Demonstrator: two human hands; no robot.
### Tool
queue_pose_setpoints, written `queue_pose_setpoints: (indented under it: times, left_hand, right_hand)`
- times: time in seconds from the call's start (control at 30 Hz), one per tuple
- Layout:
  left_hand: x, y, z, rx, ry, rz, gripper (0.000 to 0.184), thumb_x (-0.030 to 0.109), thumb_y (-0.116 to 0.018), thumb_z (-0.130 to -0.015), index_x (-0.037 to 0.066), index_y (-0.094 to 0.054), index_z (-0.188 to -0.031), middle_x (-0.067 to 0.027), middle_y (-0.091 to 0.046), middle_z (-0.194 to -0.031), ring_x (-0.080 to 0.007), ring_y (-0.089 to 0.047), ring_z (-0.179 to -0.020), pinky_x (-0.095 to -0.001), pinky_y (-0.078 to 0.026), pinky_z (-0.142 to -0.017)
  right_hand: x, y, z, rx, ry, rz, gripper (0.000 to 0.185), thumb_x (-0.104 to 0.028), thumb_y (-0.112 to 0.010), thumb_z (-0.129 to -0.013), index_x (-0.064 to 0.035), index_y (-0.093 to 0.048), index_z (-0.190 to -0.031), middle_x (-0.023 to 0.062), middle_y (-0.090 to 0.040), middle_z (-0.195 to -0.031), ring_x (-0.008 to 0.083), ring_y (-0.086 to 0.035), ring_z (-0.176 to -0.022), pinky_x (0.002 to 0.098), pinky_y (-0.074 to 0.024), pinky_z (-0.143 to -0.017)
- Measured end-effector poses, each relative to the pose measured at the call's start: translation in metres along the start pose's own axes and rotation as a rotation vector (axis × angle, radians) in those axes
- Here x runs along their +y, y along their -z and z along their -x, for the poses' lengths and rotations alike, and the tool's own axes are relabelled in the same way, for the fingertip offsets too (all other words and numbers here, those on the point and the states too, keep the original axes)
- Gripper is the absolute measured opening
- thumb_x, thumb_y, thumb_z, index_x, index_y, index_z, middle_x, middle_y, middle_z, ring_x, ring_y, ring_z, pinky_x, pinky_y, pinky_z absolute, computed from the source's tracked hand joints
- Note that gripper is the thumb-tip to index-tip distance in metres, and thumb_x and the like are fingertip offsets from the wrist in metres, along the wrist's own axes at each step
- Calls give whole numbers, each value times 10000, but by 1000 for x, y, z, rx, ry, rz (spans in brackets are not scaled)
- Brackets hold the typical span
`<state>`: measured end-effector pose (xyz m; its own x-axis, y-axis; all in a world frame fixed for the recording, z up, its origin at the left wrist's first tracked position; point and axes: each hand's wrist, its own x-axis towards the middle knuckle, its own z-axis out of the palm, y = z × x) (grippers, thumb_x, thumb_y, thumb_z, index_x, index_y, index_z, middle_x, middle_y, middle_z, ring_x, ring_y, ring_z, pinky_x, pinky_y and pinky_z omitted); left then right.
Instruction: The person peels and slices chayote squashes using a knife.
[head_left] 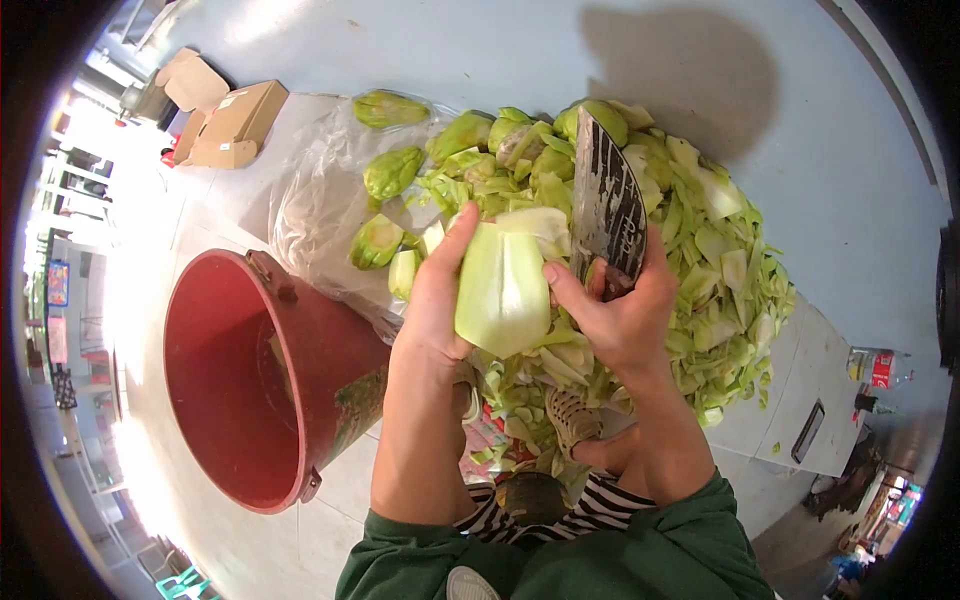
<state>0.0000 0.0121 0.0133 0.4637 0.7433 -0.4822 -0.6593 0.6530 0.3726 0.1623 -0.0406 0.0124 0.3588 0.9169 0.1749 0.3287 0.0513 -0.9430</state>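
A pale, peeled chayote (503,295) is in my left hand (430,305), with the thumb along its upper side and the fingers behind it. My right hand (632,318) grips a knife (608,205), its broad, dark-stained blade pointing up and away from me. The right thumb reaches over to the chayote's right edge. Beyond my hands lie several green chayotes (394,172), some partly cut. A big heap of green peelings (715,290) spreads behind and to the right of the knife. The knife's handle is mostly hidden inside my right hand.
To the left, a large red bucket (225,385) leans with its mouth toward me. A clear plastic bag (320,205) lies behind it, near an opened cardboard box (238,125). The wall (480,50) closes off the far side. A plastic bottle (882,368) is at the right.
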Motion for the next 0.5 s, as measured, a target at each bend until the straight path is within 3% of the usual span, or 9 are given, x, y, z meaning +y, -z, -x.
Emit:
queue_pose_setpoints:
  times: [0.07,0.13,0.4,0.5]
  left_hand:
    - [-6,0,-1,11,-36,-178,523,442,-481,-992,-42,-593,-1158,-145,-682,-963,-222,-683,-804,-350,-565,-713]
    - [-9,1,0,22,-72,-357,494,420,-504,-991,-39,-609,-1140,-119,-684,-963,-185,-674,-788,-319,-550,-696]
    - [-11,-7,6,-43,-42,-725,476,416,-480,-1002,-18,-663,-1070,-91,-681,-913,-146,-648,-767,-298,-525,-678]
    - [-9,-5,2,-116,-45,-533,540,452,-399,-1017,-24,-627,-1130,-128,-678,-917,-207,-657,-767,-336,-536,-694]
  right_hand:
    - [-3,1,0,10,-4,49,420,-127,-862,-690,-32,-552,-957,-82,-501,-637,-9,-403,-518,171,-333,-462]
    - [-4,2,-2,29,36,108,472,-267,-895,-635,-57,-533,-854,-34,-495,-561,37,-455,-460,227,-394,-435]
    - [5,3,-5,68,34,15,351,-186,-822,-739,-39,-521,-845,-22,-511,-559,35,-472,-467,234,-394,-437]
    - [12,6,-5,64,51,-23,309,-167,-783,-789,-29,-510,-833,-13,-513,-555,38,-482,-472,240,-393,-438]
